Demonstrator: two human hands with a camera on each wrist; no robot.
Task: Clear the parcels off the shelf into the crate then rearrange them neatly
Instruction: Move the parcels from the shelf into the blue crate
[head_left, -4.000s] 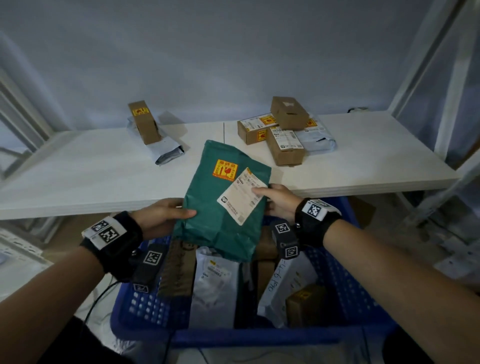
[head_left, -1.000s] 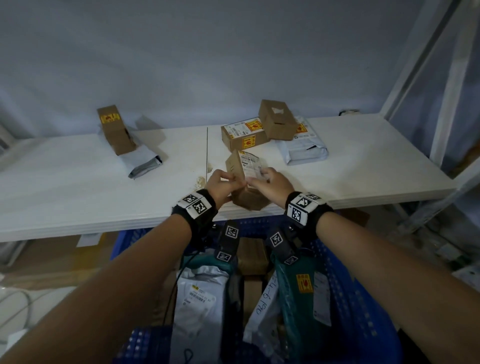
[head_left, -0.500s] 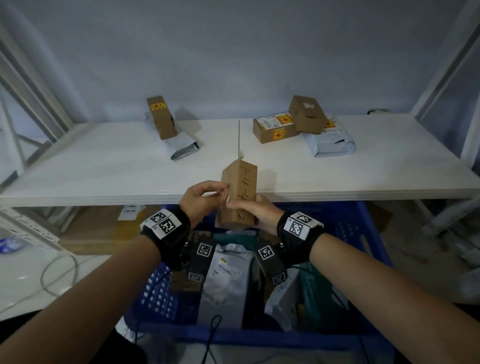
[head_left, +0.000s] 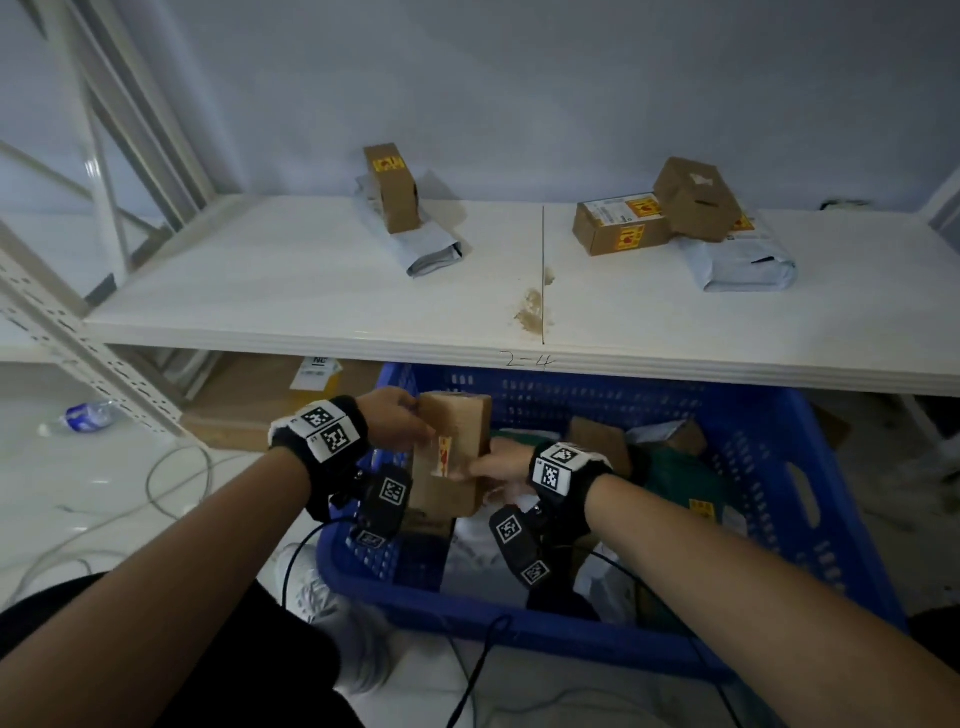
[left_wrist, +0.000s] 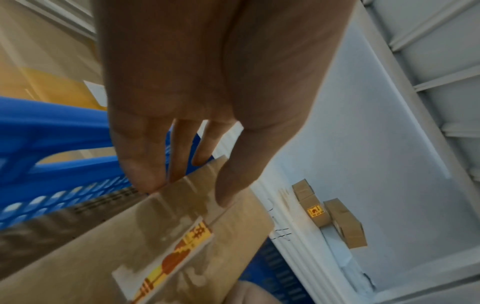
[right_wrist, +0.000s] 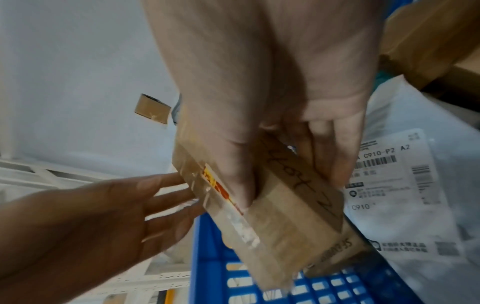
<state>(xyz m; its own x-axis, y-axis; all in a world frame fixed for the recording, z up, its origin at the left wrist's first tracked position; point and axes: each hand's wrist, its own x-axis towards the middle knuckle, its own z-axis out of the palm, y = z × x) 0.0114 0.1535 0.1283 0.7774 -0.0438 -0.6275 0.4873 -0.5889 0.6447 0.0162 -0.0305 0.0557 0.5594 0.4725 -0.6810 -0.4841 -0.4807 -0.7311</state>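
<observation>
I hold a tall brown cardboard box (head_left: 451, 460) upright over the left end of the blue crate (head_left: 779, 467). My right hand (head_left: 496, 462) grips its lower right side, thumb on the front face and fingers on the handwritten side (right_wrist: 285, 226). My left hand (head_left: 395, 426) touches the box's upper end with straight fingers (left_wrist: 145, 174). On the white shelf (head_left: 260, 291) a brown box (head_left: 392, 189) stands on a grey mailer (head_left: 431, 249). At the right are two brown boxes (head_left: 618, 223) (head_left: 696, 200) and another grey mailer (head_left: 737, 260).
The crate holds several parcels: a white mailer (right_wrist: 402, 195), a green bag (head_left: 680, 483) and brown boxes (head_left: 597, 441). White rack posts (head_left: 78, 322) stand at the left. Cables (head_left: 171, 483) and a bottle (head_left: 85, 415) lie on the floor.
The box has come down from shelf-edge height into the crate's left end. Both hands went down with it, and my left fingers have straightened on its top.
</observation>
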